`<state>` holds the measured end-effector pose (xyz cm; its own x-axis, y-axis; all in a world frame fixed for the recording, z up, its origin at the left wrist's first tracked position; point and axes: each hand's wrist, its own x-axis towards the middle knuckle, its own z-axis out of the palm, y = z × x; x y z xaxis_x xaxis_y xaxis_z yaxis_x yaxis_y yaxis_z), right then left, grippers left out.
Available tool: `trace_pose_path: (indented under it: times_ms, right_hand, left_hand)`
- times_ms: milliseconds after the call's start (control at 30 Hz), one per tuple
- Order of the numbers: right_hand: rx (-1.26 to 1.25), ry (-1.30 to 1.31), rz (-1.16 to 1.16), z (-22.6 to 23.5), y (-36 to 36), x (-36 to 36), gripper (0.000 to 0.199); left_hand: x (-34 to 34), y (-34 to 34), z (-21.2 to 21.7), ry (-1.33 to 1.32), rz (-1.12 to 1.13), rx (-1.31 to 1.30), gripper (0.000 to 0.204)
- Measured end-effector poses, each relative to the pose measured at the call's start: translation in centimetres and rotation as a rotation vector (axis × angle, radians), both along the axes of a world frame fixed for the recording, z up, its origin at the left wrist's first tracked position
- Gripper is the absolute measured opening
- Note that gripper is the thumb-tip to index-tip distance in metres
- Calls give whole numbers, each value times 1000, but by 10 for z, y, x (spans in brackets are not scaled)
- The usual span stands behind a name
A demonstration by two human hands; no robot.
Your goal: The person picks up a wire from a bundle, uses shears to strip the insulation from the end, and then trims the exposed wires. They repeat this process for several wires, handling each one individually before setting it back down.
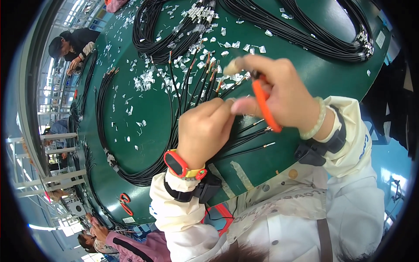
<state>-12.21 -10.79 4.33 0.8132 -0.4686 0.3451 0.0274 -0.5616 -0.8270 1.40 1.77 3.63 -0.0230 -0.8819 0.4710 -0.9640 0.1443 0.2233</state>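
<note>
A pale garment (281,203) bore printed lettering; the right hand (283,89) clamped an orange-handled tool (264,107); the left hand (203,127) was closed, seemingly around black cables (139,179).

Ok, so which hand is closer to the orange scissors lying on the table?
Left. The scissors lie to the left hand's lower left. The right hand is farther off, up and right, holding an orange-handled tool.

Red-handled tool (125,204), pink-sleeved co-worker (150,245)
</note>
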Motion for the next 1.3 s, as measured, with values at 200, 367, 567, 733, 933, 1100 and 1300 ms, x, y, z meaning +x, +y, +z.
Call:
trace_pose_path:
  times_ms: [200,367,567,733,933,1100,1300]
  right_hand:
    - [228,-290,40,-22,-12,8,33]
    - [227,-9,193,-17,-14,7,37]
    - [301,-25,370,-15,-23,8,36]
    - [537,-14,494,-23,-25,12,34]
    - [1264,-218,454,-31,-1,15,33]
    - [1204,-328,411,-40,12,19,36]
    - [192,-356,69,-38,-11,12,37]
  left_hand:
    - [-2,-7,0,40,21,35,9]
    - [4,-9,-1,-118,-85,-7,10]
    - [7,-8,2,-150,-174,-39,13]
    - [9,-8,3,-112,-248,-60,15]
    - [-5,0,-7,147,-21,-183,8]
    - [-11,-8,-18,508,164,-232,5]
    - [-10,-6,-19,666,239,22,9]
